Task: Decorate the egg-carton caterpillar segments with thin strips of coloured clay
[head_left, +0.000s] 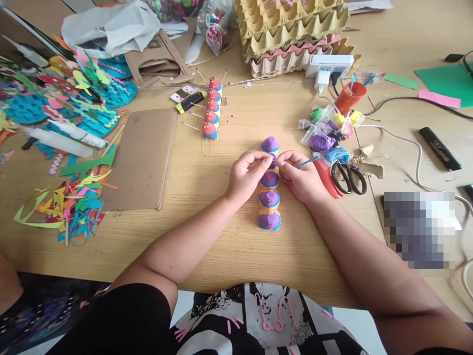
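Observation:
A strip of egg-carton cups (269,198), coated in purple and blue clay over an orange-yellow base, lies lengthwise in front of me. Smiling faces show on the nearer cups; the farthest cup appears plain. My left hand (248,173) is pinched at the left of the second cup from the far end, and whatever its fingertips hold is too small to make out. Opposite it, my right hand (301,176) has its fingertips together at the same cup. A thin blue clay tool (307,161) sticks out of that hand. Both hands partly cover this cup.
A similar red-and-blue strip (212,109) with sticks stands farther back. Clay packets (325,130), black-handled scissors (348,178) and a red cup (350,97) are on the right. Left lie cardboard (142,158) and paper scraps (79,204). Egg trays (288,34) are stacked behind.

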A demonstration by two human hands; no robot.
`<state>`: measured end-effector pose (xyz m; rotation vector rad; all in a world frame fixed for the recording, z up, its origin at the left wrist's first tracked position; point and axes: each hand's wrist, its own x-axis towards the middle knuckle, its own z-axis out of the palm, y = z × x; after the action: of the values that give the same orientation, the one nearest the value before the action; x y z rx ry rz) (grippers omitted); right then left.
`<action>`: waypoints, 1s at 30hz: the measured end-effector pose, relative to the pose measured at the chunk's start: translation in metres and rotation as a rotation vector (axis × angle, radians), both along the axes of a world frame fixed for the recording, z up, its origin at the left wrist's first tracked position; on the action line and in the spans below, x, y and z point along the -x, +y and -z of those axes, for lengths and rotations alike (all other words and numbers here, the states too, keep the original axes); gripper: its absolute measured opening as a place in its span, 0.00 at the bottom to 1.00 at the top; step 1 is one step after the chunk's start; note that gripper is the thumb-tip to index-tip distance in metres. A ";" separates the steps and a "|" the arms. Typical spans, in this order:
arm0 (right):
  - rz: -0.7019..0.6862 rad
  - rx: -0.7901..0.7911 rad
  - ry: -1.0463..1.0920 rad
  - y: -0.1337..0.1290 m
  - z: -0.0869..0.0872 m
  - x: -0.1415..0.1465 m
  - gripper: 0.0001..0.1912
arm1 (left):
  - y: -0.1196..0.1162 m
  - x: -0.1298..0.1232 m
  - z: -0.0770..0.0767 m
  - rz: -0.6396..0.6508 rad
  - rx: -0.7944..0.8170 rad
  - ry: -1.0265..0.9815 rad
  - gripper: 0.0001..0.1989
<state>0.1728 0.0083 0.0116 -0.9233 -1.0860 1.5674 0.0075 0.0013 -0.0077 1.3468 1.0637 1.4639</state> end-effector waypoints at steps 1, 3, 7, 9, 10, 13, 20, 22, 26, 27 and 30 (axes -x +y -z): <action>-0.003 -0.009 -0.010 0.000 0.000 0.000 0.26 | 0.000 0.000 0.000 0.002 0.008 -0.003 0.19; -0.010 -0.023 -0.019 -0.001 0.001 0.000 0.24 | 0.000 -0.001 0.001 0.008 0.026 -0.019 0.19; -0.004 -0.021 -0.002 -0.001 0.000 0.001 0.25 | 0.001 -0.001 0.001 0.014 0.036 -0.029 0.20; 0.004 -0.012 -0.005 -0.001 -0.001 0.002 0.26 | 0.001 0.000 0.001 0.019 0.029 -0.001 0.20; 0.007 -0.008 -0.008 0.000 -0.001 0.002 0.26 | 0.000 0.000 0.000 0.021 0.021 0.020 0.19; 0.008 0.000 -0.009 0.000 -0.002 0.002 0.28 | -0.001 0.002 -0.002 0.024 -0.002 0.088 0.17; 0.002 -0.012 -0.004 0.000 -0.002 0.002 0.27 | -0.002 0.002 -0.004 -0.005 -0.032 0.129 0.15; 0.014 -0.047 -0.047 -0.001 -0.002 0.001 0.27 | -0.002 0.003 -0.003 -0.009 -0.035 0.137 0.15; 0.063 -0.154 -0.194 -0.002 -0.002 -0.001 0.27 | -0.002 0.003 -0.002 -0.017 -0.048 0.181 0.13; 0.074 -0.173 -0.230 -0.002 -0.002 -0.001 0.26 | -0.002 0.003 -0.002 -0.020 -0.052 0.193 0.13; 0.097 -0.218 -0.329 -0.004 0.000 -0.002 0.24 | -0.002 0.003 -0.001 -0.033 -0.040 0.190 0.12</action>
<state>0.1752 0.0047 0.0120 -1.0891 -1.3897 1.2158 0.0047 -0.0005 -0.0063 1.5269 1.1877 1.4083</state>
